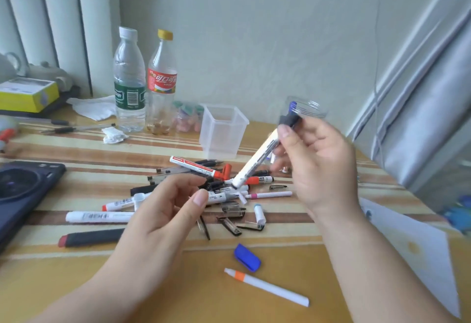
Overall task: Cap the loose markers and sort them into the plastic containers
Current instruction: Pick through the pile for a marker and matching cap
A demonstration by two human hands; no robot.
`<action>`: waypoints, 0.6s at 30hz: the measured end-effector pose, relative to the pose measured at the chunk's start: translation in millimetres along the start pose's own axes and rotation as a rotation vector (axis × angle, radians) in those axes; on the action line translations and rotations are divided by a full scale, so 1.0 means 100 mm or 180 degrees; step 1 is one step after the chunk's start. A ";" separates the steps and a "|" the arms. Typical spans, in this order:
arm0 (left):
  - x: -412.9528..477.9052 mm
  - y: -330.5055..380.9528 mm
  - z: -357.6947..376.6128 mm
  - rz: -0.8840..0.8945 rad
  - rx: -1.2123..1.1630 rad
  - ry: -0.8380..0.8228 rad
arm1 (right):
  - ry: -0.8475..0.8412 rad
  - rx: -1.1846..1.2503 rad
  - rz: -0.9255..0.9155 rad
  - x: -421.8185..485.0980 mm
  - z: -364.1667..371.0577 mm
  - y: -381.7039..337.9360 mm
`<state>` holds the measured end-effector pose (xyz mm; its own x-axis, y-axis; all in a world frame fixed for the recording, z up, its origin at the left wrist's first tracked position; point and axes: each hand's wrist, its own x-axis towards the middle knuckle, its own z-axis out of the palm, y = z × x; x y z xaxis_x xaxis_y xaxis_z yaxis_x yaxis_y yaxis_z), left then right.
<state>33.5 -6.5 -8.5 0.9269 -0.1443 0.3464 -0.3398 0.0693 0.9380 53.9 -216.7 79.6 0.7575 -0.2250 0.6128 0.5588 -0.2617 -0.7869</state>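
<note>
right hand [318,164] pinches blue marker [254,160], tip bare, frame centre | left hand [163,210] loose, empty | risk: we bin it uncapped, since 1 blue cap [247,257] lies lower centre

right hand [321,167]: raised, fingers [286,133] pinch marker [257,160] | left hand [160,213]: lifted, fingers loosely curled
</note>
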 end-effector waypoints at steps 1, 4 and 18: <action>0.01 -0.03 -0.01 0.0006 0.0030 -0.0018 | 0.0233 -0.0037 -0.0124 0.15 -0.06 -0.04; 0.00 -0.06 0.01 0.0019 0.0102 -0.0111 | 0.0722 -0.0495 -0.0534 0.63 -0.25 -0.12; 0.02 -0.06 -0.03 0.0119 -0.0074 0.0172 | 0.0244 -0.3377 0.0623 1.43 -0.56 0.65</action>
<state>37.9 -4.4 -13.0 0.9211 -0.0877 0.3794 -0.3712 0.0967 0.9235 180.0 -318.7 120.3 0.7583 -0.3996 0.5151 -0.1746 -0.8857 -0.4302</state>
